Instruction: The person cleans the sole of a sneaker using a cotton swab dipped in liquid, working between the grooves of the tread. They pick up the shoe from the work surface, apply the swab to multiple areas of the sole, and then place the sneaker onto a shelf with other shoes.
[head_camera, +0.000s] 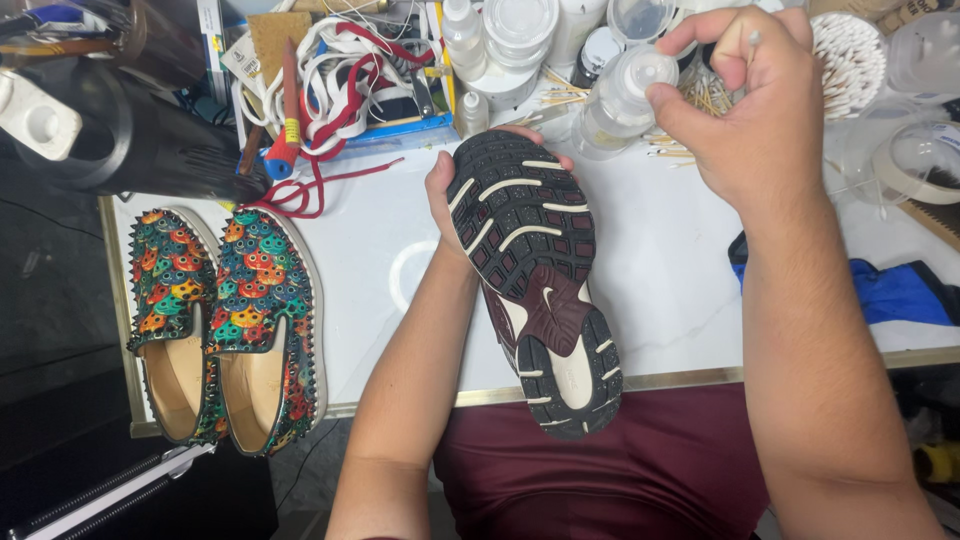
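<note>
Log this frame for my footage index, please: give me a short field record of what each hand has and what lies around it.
left hand: holds a sneaker sole-up, gripping near the toe
right hand: pinches a thin stick, fingers beside a small clear bottle
table: white top
left of table: pair of multicoloured studded slip-ons
back: red and white laces, cotton swabs
right: blue cloth

I am wearing the only camera on my head, and it is looking steeply down over my lap at the white worktable (660, 290). It is sitting close: my forearms are filling the lower frame, my left hand (447, 195) and right hand (755, 105) are working mid-frame, and the cluttered far edge is crossing the top.
</note>
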